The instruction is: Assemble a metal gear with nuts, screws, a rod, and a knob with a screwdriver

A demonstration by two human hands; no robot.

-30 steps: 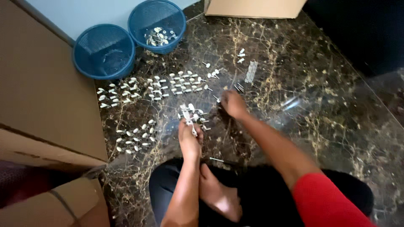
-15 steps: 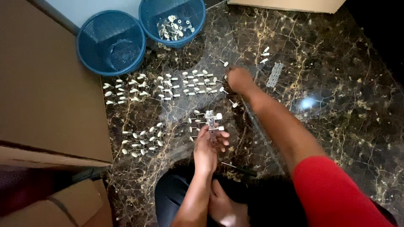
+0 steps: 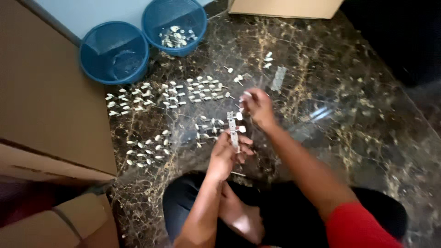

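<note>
Showing: a seated person sorting small white-knobbed metal pegs on a dark marble floor (image 3: 349, 92).
Left hand (image 3: 225, 156): clenched on a metal strip (image 3: 234, 131) carrying a few pegs, held above the floor.
Right hand (image 3: 258, 106): fingers pinched on one loose peg just beside the strip.
Done: several peg clusters (image 3: 183, 89) lie grouped; some pegs sit in the right blue basket (image 3: 174, 25).
Left: left blue basket (image 3: 114, 53) apparently without pegs; a second strip (image 3: 278, 78) lies apart.

Two baskets (image 3: 115, 53) behind rows of pegs (image 3: 170, 92) on floor (image 3: 349, 101), cardboard box (image 3: 41, 105) left
</note>
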